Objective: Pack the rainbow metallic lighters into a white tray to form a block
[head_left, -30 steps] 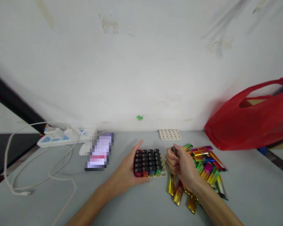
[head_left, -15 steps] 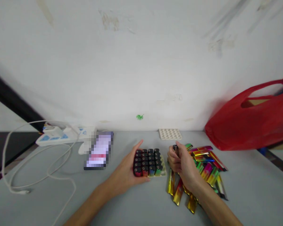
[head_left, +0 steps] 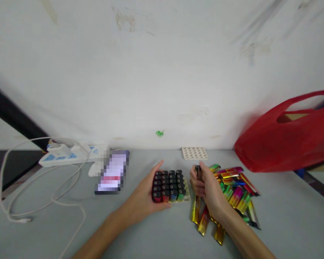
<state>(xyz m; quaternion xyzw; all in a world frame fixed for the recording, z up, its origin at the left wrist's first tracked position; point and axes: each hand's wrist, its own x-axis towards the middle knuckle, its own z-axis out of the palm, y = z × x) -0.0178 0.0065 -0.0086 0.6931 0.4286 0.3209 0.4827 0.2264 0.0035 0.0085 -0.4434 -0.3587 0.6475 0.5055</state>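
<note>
Four columns of black-topped lighters (head_left: pixel 169 185) stand upright in a pale tray (head_left: pixel 187 194) on the tabletop (head_left: pixel 156 233), left hand (head_left: pixel 145 192) with its grip curled round them from nine o'clock; right hand (head_left: pixel 207 184) at three o'clock, grip closed on one loose lighter (head_left: pixel 197 168), black top up, foil-coloured strips (head_left: pixel 236 196) heaped toward four o'clock. Step in hand, as I judge it: loading the tray, whose three o'clock margin stands bare, so the next move would call for holding the loose lighter plumb and lining it up there.

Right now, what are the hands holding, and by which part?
The right hand grips a lighter below its black top; the left hand cups the racked lighters at their left side.
</note>
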